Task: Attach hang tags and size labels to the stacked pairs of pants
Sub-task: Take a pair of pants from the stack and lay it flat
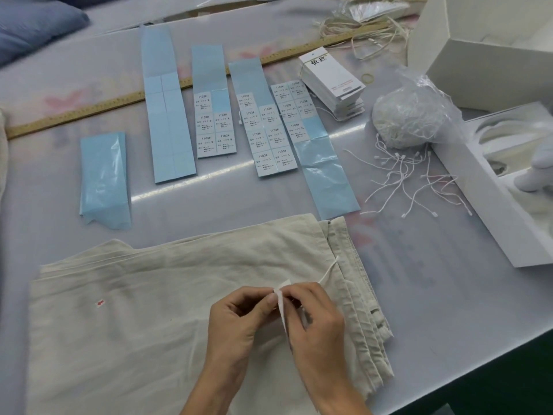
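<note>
Two hands [278, 322] pinching one hang tag [282, 307], four label strips [214, 106]

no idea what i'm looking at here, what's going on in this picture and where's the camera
There is one picture, taken by a camera worn on a person's head, looking down at their own hands. No machine is involved. On the table lies a stack of folded beige pants. The left hand and right hand together pinch a white hang tag, and a white string runs from it to the waistband. Farther back lie blue sheets of size labels, a pile of spare tags, loose strings, a bag of strings, a wooden ruler and open white boxes.
</note>
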Motion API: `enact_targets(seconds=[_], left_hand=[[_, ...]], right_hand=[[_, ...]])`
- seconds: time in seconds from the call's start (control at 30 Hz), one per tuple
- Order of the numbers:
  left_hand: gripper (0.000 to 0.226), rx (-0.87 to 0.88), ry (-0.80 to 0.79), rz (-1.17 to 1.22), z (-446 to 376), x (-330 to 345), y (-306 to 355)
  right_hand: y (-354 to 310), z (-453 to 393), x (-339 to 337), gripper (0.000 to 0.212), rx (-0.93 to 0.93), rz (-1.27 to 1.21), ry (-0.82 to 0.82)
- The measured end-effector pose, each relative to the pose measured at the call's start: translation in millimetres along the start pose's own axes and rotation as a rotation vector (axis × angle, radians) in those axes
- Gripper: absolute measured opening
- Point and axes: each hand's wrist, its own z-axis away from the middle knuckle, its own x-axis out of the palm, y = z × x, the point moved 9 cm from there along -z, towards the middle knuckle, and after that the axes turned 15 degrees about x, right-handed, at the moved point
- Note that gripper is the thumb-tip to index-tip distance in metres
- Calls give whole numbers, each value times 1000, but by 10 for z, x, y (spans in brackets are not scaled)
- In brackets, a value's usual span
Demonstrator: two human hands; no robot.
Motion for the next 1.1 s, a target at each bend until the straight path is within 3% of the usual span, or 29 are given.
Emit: enact_targets(seconds=[0.13,0.23,0.3,0.4,0.53,0.63,0.7,0.83,0.97,1.03,1.1], left_hand=[[13,-33,73,30,35,-21,-78],[7,21,60,-127,36,-48,-38],[22,124,51,-336,6,-128,97],[20,329,45,-673,-48,-243,474],[8,507,138,-779,-90,-518,1005],[10,788,-117,-959,-13,-199,1409],[16,882,-283,-1020,83,91,1469],[15,823,-417,-885,107,364,1504],[10,727,-504,-663,111,592,1414],[16,699,-474,-618,9,728,1287],[39,661,-450,-759,-248,881,1064]], right_hand=[[-5,1,83,22,42,-20,-8],[-24,-2,130,19,59,-19,-23],[-59,2,164,16,38,19,-63],[-125,41,200,22,-26,106,-125],[-246,134,126,35,-107,97,-88],[-484,176,-36,35,-172,-32,-1],[-638,196,-30,34,-209,-82,-49],[-623,178,-160,21,-41,-237,-95],[-562,215,-525,9,-34,-244,-11],[-470,243,-784,9,-16,-286,45],[-314,278,-1062,11,38,-299,123]])
